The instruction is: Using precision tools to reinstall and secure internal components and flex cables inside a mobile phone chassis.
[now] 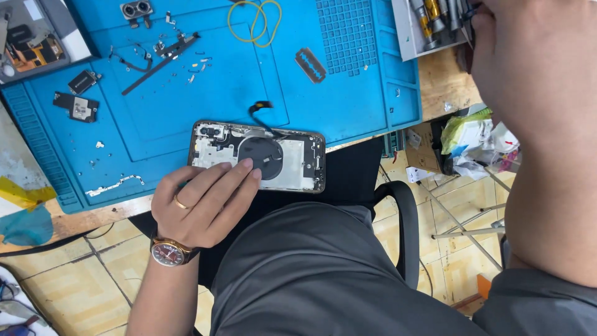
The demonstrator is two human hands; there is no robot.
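A person's left hand, fingers together, presses an opened phone housing flat on the near edge of a blue repair mat, seemingly to steady it, while the right hand reaches toward a tool tray beyond the mat's right corner, its grip unclear

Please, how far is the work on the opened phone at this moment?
Done, it seems: the phone housing lies open without its screen, and removed parts, a camera module and small screws lie on the blue mat. In hand: the left hand steadies the housing, while the right hand reaches to the tool tray; its grip is hidden. Left: the coil and the black flex cable remain in the housing.
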